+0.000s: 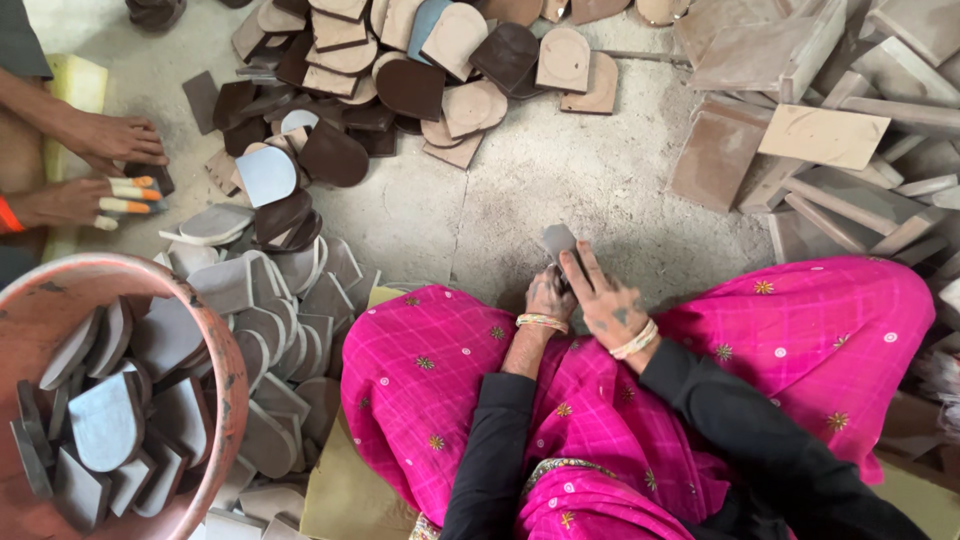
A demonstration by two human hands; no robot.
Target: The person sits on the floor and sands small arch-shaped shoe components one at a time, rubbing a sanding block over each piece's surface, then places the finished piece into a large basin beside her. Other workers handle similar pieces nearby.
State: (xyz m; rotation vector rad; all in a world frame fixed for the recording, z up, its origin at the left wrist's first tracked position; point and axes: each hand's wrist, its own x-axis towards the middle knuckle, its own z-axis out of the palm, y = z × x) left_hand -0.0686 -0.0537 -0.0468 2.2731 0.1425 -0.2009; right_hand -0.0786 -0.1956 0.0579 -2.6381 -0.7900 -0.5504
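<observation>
I sit on the floor in a bright pink checked garment [800,330] with black sleeves. Both my hands meet in front of my knees over the dusty floor. My left hand [548,297] is closed around the lower part of a small grey heel-shaped piece [556,240]. My right hand [605,300] rests over the same piece, fingers spread along its edge, and a dark thin tool seems pinched under them. Both wrists wear bangles.
An orange tub [215,330] at the lower left holds several grey heel pieces. More grey and brown pieces lie heaped on the floor [300,290] and at the top [400,70]. Brown slabs and strips [820,130] pile up at the right. Another person's hands [100,165] work at the left edge.
</observation>
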